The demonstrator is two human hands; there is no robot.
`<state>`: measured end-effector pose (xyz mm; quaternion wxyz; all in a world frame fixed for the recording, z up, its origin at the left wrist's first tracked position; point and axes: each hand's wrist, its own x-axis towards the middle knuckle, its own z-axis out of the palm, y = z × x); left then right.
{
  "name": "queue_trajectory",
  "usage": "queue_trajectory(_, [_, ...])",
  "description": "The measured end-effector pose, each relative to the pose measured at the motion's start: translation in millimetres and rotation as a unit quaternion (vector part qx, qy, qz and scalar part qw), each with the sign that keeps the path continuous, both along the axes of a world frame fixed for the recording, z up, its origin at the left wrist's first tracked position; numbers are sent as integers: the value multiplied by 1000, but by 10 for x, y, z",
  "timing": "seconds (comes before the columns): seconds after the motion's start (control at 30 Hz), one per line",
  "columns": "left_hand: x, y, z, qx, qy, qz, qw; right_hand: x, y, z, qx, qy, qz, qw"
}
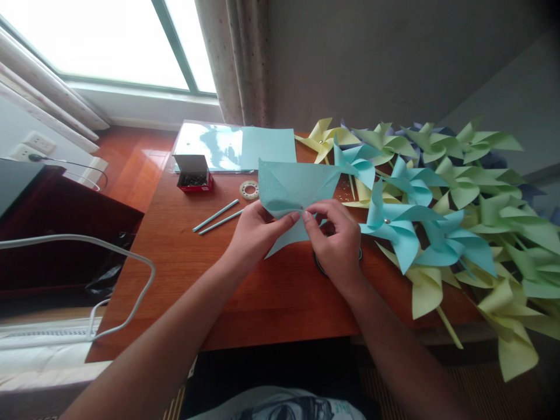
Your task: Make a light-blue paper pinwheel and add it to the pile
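A light blue paper sheet (295, 182), cut and partly curled, is held up above the table between both hands. My left hand (260, 224) is closed on its left side, with the thumb pressed near the sheet's middle. From the right, my right hand (335, 233) pinches the paper at that same middle spot, thumb and forefinger together. Whether a small pin sits between the fingertips I cannot make out. Beneath my right hand, the dark handles of what look like scissors (321, 263) show in part.
Two blue paper sticks (216, 214) lie left of a tape roll (249, 189). A red box (195, 175) of small dark pieces stands open near blue paper sheets (269, 146). Several finished pinwheels, blue (396, 227), green (470, 186) and yellow (427, 289), cover the table's right side.
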<state>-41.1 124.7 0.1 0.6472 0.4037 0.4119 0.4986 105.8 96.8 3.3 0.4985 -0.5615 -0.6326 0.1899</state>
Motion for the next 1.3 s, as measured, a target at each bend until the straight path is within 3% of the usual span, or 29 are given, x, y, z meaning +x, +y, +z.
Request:
queue_trajectory(0.57, [-16,-2,6,-10,-14,-30,999,18,11,3,-5,-14,6,1000])
queue_trajectory(1.3, [-15,-7,4,-20,-31,-15,999,22,19,4,4,-18,24,1000])
